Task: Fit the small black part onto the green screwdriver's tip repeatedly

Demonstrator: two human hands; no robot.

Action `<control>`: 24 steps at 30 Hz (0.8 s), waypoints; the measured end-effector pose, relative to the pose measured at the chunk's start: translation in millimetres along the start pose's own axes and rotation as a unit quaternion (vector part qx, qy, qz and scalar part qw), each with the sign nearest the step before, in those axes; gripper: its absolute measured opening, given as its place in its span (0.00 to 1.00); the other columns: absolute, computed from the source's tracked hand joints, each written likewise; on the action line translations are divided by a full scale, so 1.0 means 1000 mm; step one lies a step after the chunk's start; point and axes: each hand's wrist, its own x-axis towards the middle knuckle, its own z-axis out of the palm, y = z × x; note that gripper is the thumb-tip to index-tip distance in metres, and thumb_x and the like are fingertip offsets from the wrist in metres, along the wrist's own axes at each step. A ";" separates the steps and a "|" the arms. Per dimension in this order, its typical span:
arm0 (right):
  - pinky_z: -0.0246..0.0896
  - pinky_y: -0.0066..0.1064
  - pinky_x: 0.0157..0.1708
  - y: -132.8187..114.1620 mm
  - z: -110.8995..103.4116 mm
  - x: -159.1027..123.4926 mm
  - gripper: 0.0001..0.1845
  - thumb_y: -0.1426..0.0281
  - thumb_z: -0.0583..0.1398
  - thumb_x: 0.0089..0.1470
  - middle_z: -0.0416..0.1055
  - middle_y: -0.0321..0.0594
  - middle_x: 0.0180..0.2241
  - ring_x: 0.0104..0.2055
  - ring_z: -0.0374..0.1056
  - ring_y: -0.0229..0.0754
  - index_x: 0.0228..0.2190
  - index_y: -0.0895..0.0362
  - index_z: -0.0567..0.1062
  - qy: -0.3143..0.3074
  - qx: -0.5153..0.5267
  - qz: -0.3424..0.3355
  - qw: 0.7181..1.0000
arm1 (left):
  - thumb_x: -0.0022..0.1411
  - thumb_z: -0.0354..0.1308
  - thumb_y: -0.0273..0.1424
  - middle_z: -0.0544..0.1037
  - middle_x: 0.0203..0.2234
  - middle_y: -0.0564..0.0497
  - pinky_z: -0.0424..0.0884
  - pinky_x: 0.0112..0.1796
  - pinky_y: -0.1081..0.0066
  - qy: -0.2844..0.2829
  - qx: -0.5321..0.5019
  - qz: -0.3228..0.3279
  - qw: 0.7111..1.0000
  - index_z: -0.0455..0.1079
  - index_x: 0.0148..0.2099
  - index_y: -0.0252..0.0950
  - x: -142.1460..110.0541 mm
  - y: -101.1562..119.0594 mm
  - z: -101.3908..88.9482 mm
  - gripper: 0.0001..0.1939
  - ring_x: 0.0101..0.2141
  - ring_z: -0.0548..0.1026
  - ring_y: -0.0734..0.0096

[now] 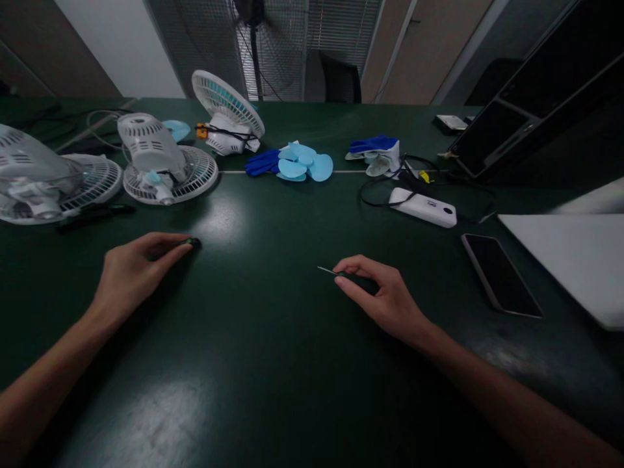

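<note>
Slim dark screwdriver (358, 281), right of centre: gripped in right hand (383, 292), tip pointing left. Small dark object (194, 242), left of centre: pinched by left hand (139, 268). Hands held well apart above desk (244, 364). Light-blue fan blades (303, 162) seen at upper centre; phone (501, 273) laid at right.

**Cropped, Blurred, Covered**

Left of the light-blue plastic fan blade (303, 162), the farthest white plastic fan (29, 156) is cropped. Behind the blade, a black standing fan (252, 14) is blurred. Nearer than the blade, the left hand (139, 266) partly hides a small dark object (195, 243), its shape unclear.
</note>
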 end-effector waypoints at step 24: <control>0.61 0.32 0.34 -0.003 -0.010 -0.004 0.09 0.66 0.59 0.62 0.74 0.37 0.37 0.35 0.69 0.37 0.44 0.52 0.76 -0.153 -0.091 -0.111 0.978 | 0.69 0.58 0.32 0.74 0.42 0.50 0.70 0.41 0.67 -0.252 -0.221 0.241 0.911 0.74 0.49 0.41 -0.057 0.138 0.074 0.08 0.42 0.72 0.68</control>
